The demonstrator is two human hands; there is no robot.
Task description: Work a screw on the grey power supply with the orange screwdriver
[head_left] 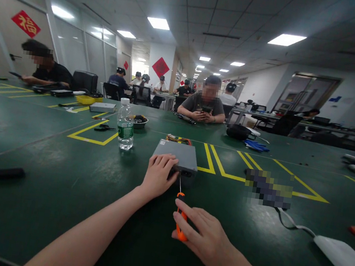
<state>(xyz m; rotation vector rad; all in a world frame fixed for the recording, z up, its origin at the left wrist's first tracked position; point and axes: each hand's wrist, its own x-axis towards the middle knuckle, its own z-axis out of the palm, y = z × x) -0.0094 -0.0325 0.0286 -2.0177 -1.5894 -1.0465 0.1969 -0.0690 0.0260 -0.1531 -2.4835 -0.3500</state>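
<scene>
A grey metal computer power supply (pixel 183 153) lies on the green table, its bundle of coloured wires (pixel 179 140) at the far side. My left hand (pixel 161 172) grips its near left corner, fingers over the top and thumb on the front face. In my right hand (pixel 200 228), the fingers are closed around the orange and black handle of a screwdriver (pixel 181 219). The screwdriver's thin shaft points away from me, and its tip meets the front face of the power supply near my left thumb. The exact spot at the tip is too small to make out.
A water bottle (pixel 126 126) stands left of the power supply, with a metal bowl (pixel 139 122) behind it. A dark power strip (pixel 267 188) and white cable lie right. Farther off are blue gloves (pixel 256 146), a black case (pixel 239 132) and a seated person (pixel 204 101) holding a phone.
</scene>
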